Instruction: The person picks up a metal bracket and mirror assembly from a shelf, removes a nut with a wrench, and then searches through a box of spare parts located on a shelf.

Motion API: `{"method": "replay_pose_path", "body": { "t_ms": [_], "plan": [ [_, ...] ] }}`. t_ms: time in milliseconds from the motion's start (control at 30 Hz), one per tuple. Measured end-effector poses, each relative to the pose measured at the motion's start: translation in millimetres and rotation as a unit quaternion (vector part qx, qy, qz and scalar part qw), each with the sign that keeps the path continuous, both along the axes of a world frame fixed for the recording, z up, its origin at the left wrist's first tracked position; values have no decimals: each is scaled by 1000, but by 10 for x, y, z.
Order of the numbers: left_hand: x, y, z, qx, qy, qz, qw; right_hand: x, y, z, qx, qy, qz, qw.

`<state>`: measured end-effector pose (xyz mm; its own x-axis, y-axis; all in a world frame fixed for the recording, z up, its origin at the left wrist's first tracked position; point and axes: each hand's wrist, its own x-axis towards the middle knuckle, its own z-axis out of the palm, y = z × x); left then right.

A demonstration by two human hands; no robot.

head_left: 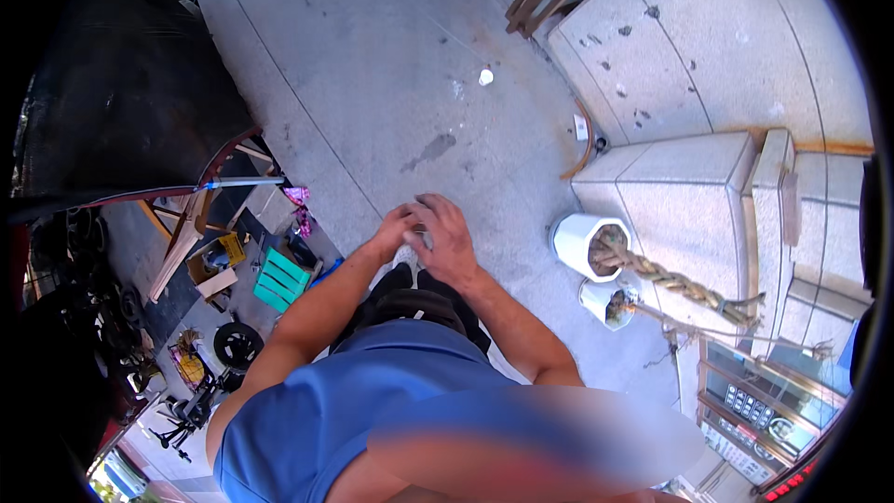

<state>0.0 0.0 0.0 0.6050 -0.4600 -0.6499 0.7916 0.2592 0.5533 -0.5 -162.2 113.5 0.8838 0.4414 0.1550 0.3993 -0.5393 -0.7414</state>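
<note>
Both hands meet in front of my waist, above the pavement and my dark shoes. My right hand has its fingers curled over the fingertips of my left hand, which is partly covered by it. Their fingers look closed; whether a small object sits between them I cannot make out. My blue top fills the lower middle of the head view.
At left stand a dark canopy, wooden pieces, a teal slatted item, a black wheel and clutter. At right are white planters with braided trunks beside a stone step. A white cup-like object lies ahead.
</note>
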Motion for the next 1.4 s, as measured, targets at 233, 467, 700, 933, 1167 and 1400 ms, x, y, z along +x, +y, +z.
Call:
{"method": "replay_pose_path", "body": {
  "t_ms": [233, 467, 700, 933, 1167, 1400],
  "plan": [
    [3110, -330, 1743, -354, -65, 142, 922, 3182, -559, 458, -140, -198, -18, 970],
    [5048, 863, 730, 229, -159, 199, 940, 5039, -2469, -707, -307, 258, -169, 900],
    [4784, 2129, -1240, 416, 321, 255, 811, 7822, -1906, -519, -236, 314, -110, 913],
    [8117, 2499, -1580, 448, 294, 136, 834, 10895, -1159, -1150, -194, 303, -135, 923],
    [13279, 1186, -415, 380, -71, 1, 922, 13088, -1592, -1864, -41, 425, -265, 865],
    [16040, -1211, 445, 305, -281, -215, 884, 15046, -2461, -1736, 76, 470, -332, 814]
  ]
}}
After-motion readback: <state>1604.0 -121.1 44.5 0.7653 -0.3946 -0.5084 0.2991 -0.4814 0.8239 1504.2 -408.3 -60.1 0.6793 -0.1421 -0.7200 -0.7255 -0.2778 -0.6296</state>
